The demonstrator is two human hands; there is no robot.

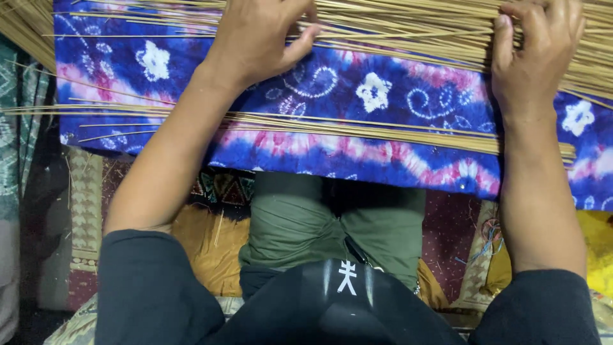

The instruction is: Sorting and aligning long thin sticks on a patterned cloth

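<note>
Both hands lie flat: my left hand [258, 38] and right hand [533, 54] press sticks [408, 25] at the cloth's [357, 128] far edge. Neither grips anything.

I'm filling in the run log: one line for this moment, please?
left hand: on thin sticks | right hand: flat on same sticks | under: blue tie-dye cloth | second stick row nearer, untouched

Two hands, the left hand [258, 38] and the right hand [536, 54]; one blue tie-dyed cloth [357, 96]; two spreads of thin sticks, an upper spread [415, 25] and a lower spread [357, 128], their sticks too many to count.
</note>
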